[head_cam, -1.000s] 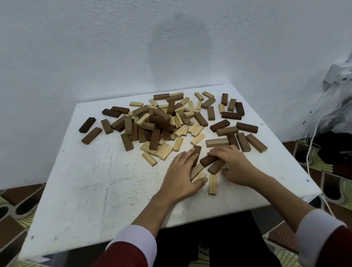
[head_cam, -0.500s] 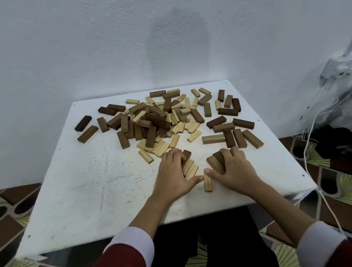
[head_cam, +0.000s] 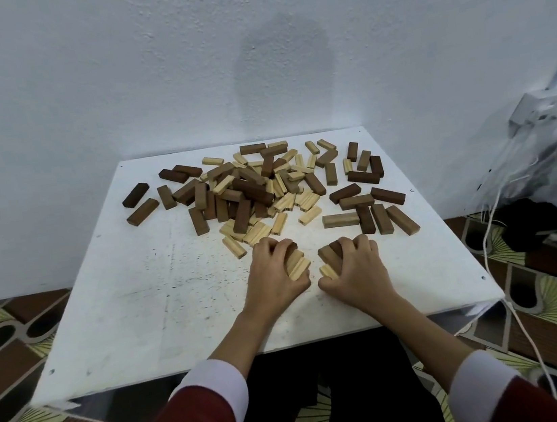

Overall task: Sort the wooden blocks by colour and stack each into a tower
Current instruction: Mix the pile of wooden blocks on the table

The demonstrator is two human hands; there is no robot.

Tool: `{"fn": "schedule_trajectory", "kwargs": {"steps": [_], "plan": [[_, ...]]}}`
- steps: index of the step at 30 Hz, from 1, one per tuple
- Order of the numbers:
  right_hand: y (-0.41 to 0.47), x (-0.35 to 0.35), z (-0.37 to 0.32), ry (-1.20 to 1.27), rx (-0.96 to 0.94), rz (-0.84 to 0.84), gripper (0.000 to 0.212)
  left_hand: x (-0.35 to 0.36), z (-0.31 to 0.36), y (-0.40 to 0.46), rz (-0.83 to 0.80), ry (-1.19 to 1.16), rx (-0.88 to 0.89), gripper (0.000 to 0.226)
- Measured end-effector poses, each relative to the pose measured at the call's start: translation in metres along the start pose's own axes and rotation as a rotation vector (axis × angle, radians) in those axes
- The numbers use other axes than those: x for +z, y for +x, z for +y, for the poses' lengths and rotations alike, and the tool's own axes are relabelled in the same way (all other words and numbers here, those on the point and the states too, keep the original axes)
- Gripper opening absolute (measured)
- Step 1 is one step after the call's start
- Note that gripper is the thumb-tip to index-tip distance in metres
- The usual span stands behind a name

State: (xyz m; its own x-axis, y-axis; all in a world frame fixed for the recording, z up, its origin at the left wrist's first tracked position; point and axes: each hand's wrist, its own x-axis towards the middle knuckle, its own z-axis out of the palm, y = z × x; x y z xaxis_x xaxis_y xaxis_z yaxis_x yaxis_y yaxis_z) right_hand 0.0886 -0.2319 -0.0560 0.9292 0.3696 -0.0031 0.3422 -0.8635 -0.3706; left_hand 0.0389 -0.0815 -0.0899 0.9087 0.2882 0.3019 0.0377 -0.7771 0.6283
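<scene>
Curling over pale blocks point(head_cam: 297, 265) at centre frame, the left hand point(head_cam: 275, 275) gripped them on the white table point(head_cam: 133, 300). Just right of it, the right hand point(head_cam: 355, 268) clutched brown blocks point(head_cam: 328, 253) and a pale one. The mixed pile point(head_cam: 253, 189) lay above them, toward the wall point(head_cam: 75, 78).

A loose heap of wooden blocks point(head_cam: 260, 188) lies at the far middle of the surface point(head_cam: 133, 300) — dark brown and pale ones mixed, some lying across others. Two dark blocks point(head_cam: 138, 202) lie apart at the far left. A cluster of dark blocks point(head_cam: 376, 208) lies flat at the right. Nearer, two small groups sit side by side — pale blocks point(head_cam: 296, 265) on the left, dark and pale blocks point(head_cam: 329, 260) on the right.
</scene>
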Motion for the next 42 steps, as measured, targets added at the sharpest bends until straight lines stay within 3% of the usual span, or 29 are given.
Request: {"fn": "schedule_trajectory", "kwargs": {"steps": [9, 13, 16, 18, 22, 27, 30, 36, 42], "plan": [[0.023, 0.000, -0.017, 0.498, 0.073, 0.093, 0.066, -0.011, 0.002, 0.019, 0.155, -0.152, -0.059, 0.058], [0.064, -0.014, -0.047, 0.661, 0.165, -0.001, 0.090, -0.036, -0.004, 0.072, 0.252, -0.153, -0.052, 0.062], [0.102, -0.022, -0.067, 0.672, 0.141, 0.006, 0.066, -0.055, -0.010, 0.118, 0.312, -0.104, -0.071, 0.058], [0.127, -0.026, -0.079, 0.730, 0.161, -0.029, 0.056, -0.064, -0.018, 0.144, 0.285, -0.085, -0.112, 0.057], [0.164, -0.027, -0.101, 0.658, 0.094, -0.048, 0.081, -0.076, -0.043, 0.179, 0.186, -0.011, -0.113, 0.048], [0.174, -0.019, -0.108, 0.651, -0.007, -0.069, 0.047, -0.077, -0.061, 0.194, -0.022, 0.056, -0.125, 0.034], [0.166, -0.020, -0.098, 0.671, -0.038, -0.061, 0.032, -0.072, -0.058, 0.192, 0.006, 0.079, -0.114, 0.030], [0.156, -0.034, -0.036, 0.633, 0.005, 0.076, 0.021, -0.044, -0.014, 0.180, 0.005, 0.091, 0.069, 0.027], [0.132, -0.041, 0.053, 0.366, 0.254, 0.221, 0.025, 0.013, 0.033, 0.153, -0.272, 0.057, 0.248, 0.042]]}}
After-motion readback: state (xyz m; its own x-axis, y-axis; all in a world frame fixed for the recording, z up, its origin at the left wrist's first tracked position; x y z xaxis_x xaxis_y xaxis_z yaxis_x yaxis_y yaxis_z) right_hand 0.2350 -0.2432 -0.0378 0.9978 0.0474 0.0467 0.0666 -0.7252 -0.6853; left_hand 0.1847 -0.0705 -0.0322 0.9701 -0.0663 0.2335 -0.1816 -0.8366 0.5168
